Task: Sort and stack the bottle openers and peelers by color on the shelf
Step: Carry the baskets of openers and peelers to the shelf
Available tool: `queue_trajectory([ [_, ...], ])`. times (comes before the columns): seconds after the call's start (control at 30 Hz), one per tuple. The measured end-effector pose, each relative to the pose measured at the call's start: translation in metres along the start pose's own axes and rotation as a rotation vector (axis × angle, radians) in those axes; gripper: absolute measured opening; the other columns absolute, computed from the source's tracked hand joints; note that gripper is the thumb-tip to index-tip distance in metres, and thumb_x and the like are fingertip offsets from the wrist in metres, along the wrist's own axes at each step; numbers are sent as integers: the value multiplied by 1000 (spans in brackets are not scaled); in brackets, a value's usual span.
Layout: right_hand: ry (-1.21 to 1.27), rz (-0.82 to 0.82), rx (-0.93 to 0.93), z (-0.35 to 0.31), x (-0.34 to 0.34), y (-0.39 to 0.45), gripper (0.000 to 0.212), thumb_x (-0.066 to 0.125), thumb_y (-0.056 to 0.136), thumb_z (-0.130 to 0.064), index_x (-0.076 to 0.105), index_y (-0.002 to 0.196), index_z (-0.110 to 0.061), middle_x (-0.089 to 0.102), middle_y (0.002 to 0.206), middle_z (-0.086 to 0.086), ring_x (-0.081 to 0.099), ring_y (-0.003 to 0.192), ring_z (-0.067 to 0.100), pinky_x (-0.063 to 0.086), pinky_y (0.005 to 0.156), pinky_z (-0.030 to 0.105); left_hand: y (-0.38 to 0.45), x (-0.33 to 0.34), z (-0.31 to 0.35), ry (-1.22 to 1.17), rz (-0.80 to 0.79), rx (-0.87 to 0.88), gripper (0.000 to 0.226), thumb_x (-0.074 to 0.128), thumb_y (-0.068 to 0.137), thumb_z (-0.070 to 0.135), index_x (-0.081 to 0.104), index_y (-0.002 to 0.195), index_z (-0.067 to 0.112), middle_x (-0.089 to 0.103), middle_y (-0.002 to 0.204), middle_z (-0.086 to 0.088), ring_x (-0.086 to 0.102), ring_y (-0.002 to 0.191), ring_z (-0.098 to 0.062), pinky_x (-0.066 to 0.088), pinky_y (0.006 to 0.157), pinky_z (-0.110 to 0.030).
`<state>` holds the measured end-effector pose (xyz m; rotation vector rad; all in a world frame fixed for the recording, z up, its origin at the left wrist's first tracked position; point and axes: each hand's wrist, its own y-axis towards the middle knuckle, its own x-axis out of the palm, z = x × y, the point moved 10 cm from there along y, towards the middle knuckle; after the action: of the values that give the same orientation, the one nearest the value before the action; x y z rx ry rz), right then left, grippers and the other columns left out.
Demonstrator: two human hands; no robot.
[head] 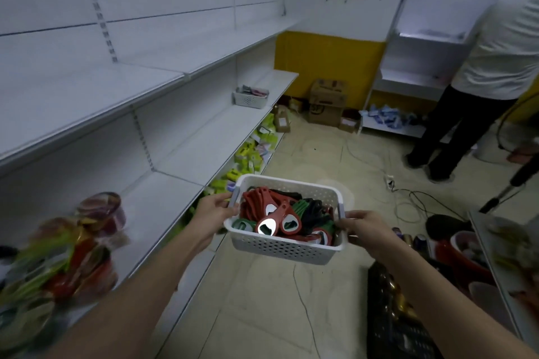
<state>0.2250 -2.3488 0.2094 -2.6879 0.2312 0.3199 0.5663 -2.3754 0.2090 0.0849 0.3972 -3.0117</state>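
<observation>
I carry a white perforated basket (287, 248) in front of me, above the floor beside the shelving. My left hand (214, 213) grips its left handle and my right hand (363, 230) grips its right handle. Inside lie several red bottle openers (277, 220) with shiny metal heads, mixed with green (302, 205) and black (316, 213) pieces. The white shelf (180, 160) runs along my left side at about basket height.
A second white basket (250, 99) sits farther along the shelf. Blurred colourful packets (73, 256) lie on the near shelf end. Yellow-green packs fill the lower shelf (248, 154). Cardboard boxes (328, 102), cables (408, 198) and a standing person (481, 81) occupy the floor ahead and right.
</observation>
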Motion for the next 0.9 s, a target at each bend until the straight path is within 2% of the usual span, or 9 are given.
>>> queue_trajectory([
  [0.03,2,7,-1,-10,2,21,7,67,87,2,66,94,2,71,91,25,67,76,30,57,80,52,21,3,7,1,-4,8,44,61,85,-15,63,124,5,73,102,-11,68,87,-24,56,87,-43],
  [0.17,35,-14,-8,-41,9,114,11,69,86,2,64,96,5,70,88,23,70,70,27,57,59,32,107,16,25,8,39,18,48,62,84,-16,59,130,-1,69,111,-16,66,94,-28,54,82,-36],
  [0.23,35,-58,-1,-52,14,165,18,74,82,-2,64,95,4,71,91,23,71,74,29,58,60,33,155,26,28,31,52,16,47,61,84,-16,60,129,-3,69,110,-16,66,95,-31,54,83,-36],
  [0.33,22,-126,10,-71,15,241,17,77,80,-1,64,91,2,72,93,23,72,83,33,60,76,42,217,44,34,58,99,2,48,61,84,-17,62,128,0,70,107,-15,67,91,-31,56,76,-34],
  [0.4,4,-160,13,-84,13,284,14,73,81,3,61,86,0,71,92,22,72,85,33,60,81,45,248,56,44,76,124,-22,48,61,83,-16,62,128,1,70,106,-16,68,93,-33,57,80,-37],
  [0.47,-21,-185,-2,-101,11,325,13,69,83,5,58,85,-2,69,92,23,71,86,33,60,80,44,283,70,58,85,115,-26,48,63,83,-15,62,129,0,71,109,-17,68,98,-34,57,84,-40],
  [0.6,-77,-208,-7,-140,7,403,12,64,85,7,56,90,-1,68,95,23,70,86,32,61,76,40,348,90,82,66,126,-31,48,60,84,-16,62,128,2,70,109,-16,69,93,-29,58,70,-28],
  [0.7,-79,-249,0,-166,16,456,16,61,85,8,55,98,1,66,101,25,68,86,30,59,67,33,399,95,91,51,143,-27,48,61,83,-16,62,127,3,70,109,-17,69,88,-26,57,67,-26],
  [0.9,-150,-364,29,-200,56,565,32,62,83,4,55,115,1,68,109,22,69,90,27,56,60,26,514,84,100,59,184,-45,48,64,83,-13,63,128,4,71,105,-12,67,92,-24,54,80,-30],
])
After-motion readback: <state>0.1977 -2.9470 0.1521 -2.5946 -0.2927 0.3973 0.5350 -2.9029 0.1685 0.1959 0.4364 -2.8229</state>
